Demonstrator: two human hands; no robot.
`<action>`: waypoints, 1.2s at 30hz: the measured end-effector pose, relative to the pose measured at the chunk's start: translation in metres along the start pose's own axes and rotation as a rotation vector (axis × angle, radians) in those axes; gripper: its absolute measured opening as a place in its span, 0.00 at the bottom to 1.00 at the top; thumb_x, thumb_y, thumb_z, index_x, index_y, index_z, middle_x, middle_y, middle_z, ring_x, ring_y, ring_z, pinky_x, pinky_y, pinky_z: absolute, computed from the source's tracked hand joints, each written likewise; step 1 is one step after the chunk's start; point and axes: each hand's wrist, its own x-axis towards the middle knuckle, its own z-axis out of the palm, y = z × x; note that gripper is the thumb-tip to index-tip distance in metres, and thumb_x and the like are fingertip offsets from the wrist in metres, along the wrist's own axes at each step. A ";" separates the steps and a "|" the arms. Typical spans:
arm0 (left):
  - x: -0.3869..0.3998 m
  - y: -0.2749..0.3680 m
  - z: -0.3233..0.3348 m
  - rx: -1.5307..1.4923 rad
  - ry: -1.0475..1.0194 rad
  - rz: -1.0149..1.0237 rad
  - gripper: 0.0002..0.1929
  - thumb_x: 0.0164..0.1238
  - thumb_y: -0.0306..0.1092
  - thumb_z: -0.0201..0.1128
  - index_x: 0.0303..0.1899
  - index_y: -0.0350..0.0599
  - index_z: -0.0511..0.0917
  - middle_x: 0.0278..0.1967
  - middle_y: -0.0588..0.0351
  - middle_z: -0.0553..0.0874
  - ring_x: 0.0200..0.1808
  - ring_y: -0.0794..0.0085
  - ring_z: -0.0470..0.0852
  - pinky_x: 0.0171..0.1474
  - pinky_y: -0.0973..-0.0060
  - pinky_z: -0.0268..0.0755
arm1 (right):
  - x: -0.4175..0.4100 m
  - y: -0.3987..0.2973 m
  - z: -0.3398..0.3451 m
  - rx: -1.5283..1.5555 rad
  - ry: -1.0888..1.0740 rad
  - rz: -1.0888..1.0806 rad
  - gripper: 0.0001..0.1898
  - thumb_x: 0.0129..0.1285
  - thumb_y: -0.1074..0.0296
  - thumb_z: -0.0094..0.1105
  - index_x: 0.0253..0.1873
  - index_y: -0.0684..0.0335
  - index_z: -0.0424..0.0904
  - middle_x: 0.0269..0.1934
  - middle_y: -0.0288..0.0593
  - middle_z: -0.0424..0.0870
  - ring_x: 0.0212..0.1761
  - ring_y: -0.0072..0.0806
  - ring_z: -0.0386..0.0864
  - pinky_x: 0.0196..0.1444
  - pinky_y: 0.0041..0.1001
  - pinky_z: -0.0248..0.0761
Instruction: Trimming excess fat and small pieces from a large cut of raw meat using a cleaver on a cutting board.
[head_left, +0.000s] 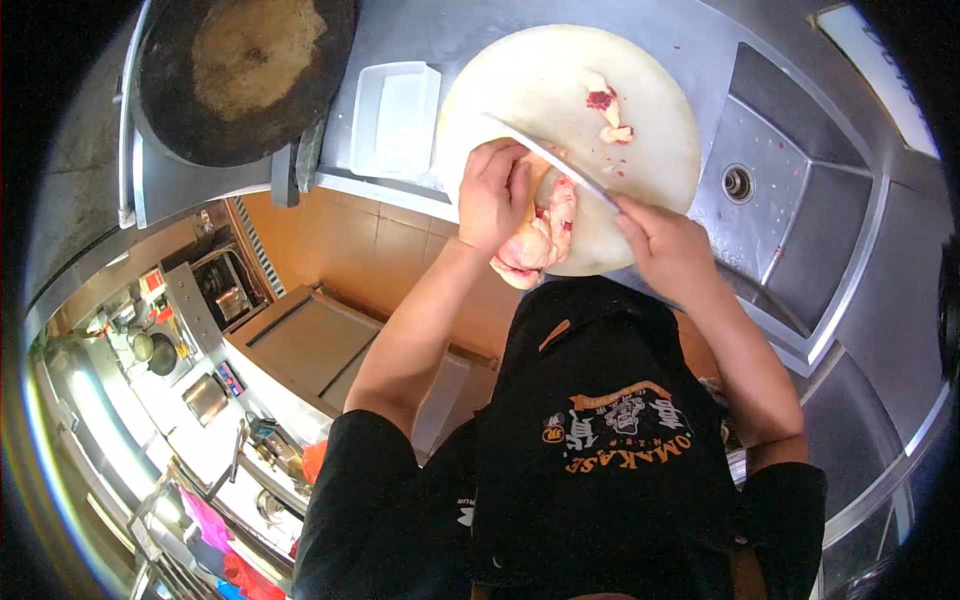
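My right hand (664, 244) is closed round the handle of a kitchen knife (555, 159), whose blade reaches up and left over a round white cutting board (652, 180). Under and beside the blade lies a raw piece of poultry (529, 247) with pale yellow skin and red spots, partly over the board's near edge. With bent fingers my left hand (493, 196) holds the poultry at its upper left, close to the blade. Small cut-off pieces of raw poultry (604, 105) lie on the board's far right part, with tiny scraps below them.
Left of the board stands a translucent plastic container (397, 120) on the steel counter (405, 34). A large dark round pan or lid (247, 75) is at the upper left. To the right is a steel sink (757, 217) with a drain; a spiral-bound pad (877, 75) lies beyond it.
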 end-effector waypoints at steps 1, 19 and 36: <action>0.001 -0.002 0.000 -0.008 -0.031 -0.008 0.11 0.63 0.23 0.65 0.46 0.40 0.84 0.46 0.46 0.85 0.51 0.48 0.81 0.58 0.57 0.74 | 0.000 -0.009 -0.002 -0.089 -0.050 -0.023 0.17 0.78 0.55 0.53 0.65 0.50 0.82 0.46 0.52 0.89 0.43 0.51 0.87 0.47 0.43 0.80; 0.003 -0.008 0.004 -0.003 -0.061 0.012 0.13 0.55 0.23 0.66 0.44 0.40 0.83 0.45 0.46 0.83 0.52 0.47 0.79 0.58 0.57 0.73 | 0.050 -0.025 -0.008 -0.153 -0.228 0.011 0.17 0.79 0.56 0.51 0.62 0.52 0.84 0.44 0.54 0.89 0.44 0.51 0.87 0.47 0.45 0.79; 0.019 0.011 0.008 -0.070 -0.226 0.133 0.16 0.58 0.22 0.65 0.49 0.40 0.82 0.49 0.45 0.82 0.52 0.45 0.78 0.59 0.56 0.70 | -0.035 -0.014 -0.027 -0.043 -0.081 0.065 0.17 0.77 0.62 0.56 0.66 0.54 0.80 0.45 0.58 0.88 0.43 0.55 0.87 0.44 0.44 0.80</action>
